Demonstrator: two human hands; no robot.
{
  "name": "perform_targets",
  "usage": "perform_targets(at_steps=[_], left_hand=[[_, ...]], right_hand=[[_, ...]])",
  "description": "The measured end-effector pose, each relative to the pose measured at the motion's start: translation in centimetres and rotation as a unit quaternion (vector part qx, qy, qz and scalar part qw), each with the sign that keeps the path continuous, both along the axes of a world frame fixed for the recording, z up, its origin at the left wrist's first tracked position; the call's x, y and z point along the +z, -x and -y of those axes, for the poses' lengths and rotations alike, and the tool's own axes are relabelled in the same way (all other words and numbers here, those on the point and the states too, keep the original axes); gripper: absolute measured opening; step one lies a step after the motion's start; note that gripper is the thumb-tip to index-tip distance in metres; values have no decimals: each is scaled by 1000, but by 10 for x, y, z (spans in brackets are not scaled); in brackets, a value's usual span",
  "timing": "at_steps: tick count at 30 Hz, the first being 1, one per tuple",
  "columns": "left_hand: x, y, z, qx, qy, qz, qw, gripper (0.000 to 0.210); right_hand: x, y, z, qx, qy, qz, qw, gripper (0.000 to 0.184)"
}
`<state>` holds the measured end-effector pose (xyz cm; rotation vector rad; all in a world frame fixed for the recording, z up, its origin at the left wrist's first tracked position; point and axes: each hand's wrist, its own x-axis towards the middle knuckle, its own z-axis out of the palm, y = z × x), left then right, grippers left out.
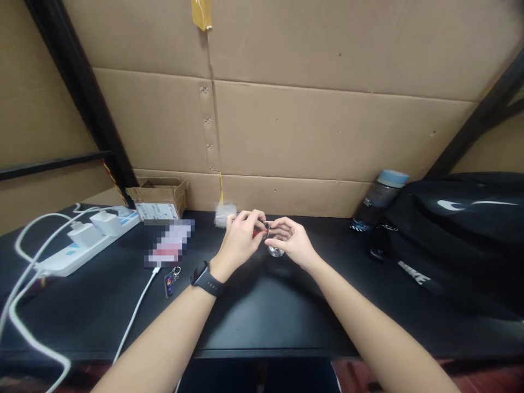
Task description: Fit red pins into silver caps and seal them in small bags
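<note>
Above the middle of the black table [262, 305], my two hands meet with their fingertips close together. My left hand [244, 236], with a dark watch on its wrist, is closed around a small red thing [256, 233], mostly hidden by the fingers. My right hand [291, 240] curls its fingers toward the left one, thumb and fingers bent around a thin, dark and whitish curved edge [267, 230]. What kind of thing this is I cannot make out. Just under the right fingers, a shiny round silvery thing [275, 251] shows in part.
Left are a white power strip [77, 251] with plugs and cables, a blurred-out phone-like thing [170, 243] on a charging cable, a keychain [168, 285] and a cardboard box [161, 195]. A clear plastic packet [225, 214] lies behind. Right are a bottle [379, 199] and black backpack [462, 240].
</note>
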<state>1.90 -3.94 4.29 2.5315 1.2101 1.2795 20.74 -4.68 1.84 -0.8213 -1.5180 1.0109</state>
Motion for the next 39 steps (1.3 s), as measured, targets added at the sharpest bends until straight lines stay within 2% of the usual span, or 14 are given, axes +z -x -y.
perform_targets(at_steps=[4, 9, 11, 14, 16, 20, 23, 26, 28, 31, 34, 36, 39], left_hand=[[-2, -1, 0, 13, -5, 26, 1000, 29], [-4, -1, -2, 28, 18, 64, 997, 33], [-4, -1, -3, 31, 28, 80, 996, 33], [-6, -2, -5, 12, 37, 106, 994, 34], [-7, -3, -5, -6, 50, 120, 992, 35], [-10, -5, -6, -37, 78, 121, 989, 34], [-12, -5, -9, -54, 77, 108, 990, 24], [-13, -3, -12, -56, 71, 122, 988, 10], [-14, -3, -13, -67, 82, 126, 986, 13], [-16, -3, -11, -91, 108, 91, 986, 27], [-19, -5, -9, -109, 127, 38, 985, 36], [-21, -6, -8, -113, 133, 19, 984, 36], [-23, -8, -8, -113, 125, -4, 986, 23]], right_hand=[[2, -1, 1, -16, -6, -1, 1000, 46], [7, -2, 4, 2, -5, 14, 1000, 49], [8, -3, 4, -2, -8, 19, 1000, 44], [8, -3, 3, -24, -17, 27, 999, 36], [7, -4, 2, -38, -25, 42, 998, 38], [6, -4, 0, -66, -42, 85, 993, 35], [7, -5, 1, -86, -69, 127, 986, 29], [10, -7, 3, -100, -121, 192, 969, 26], [11, -8, 5, -104, -151, 239, 954, 26], [14, -12, 6, -107, -174, 285, 937, 26], [16, -15, 6, -109, -176, 296, 933, 27], [17, -17, 6, -107, -173, 291, 935, 28], [20, -19, 6, -85, -160, 272, 945, 27]])
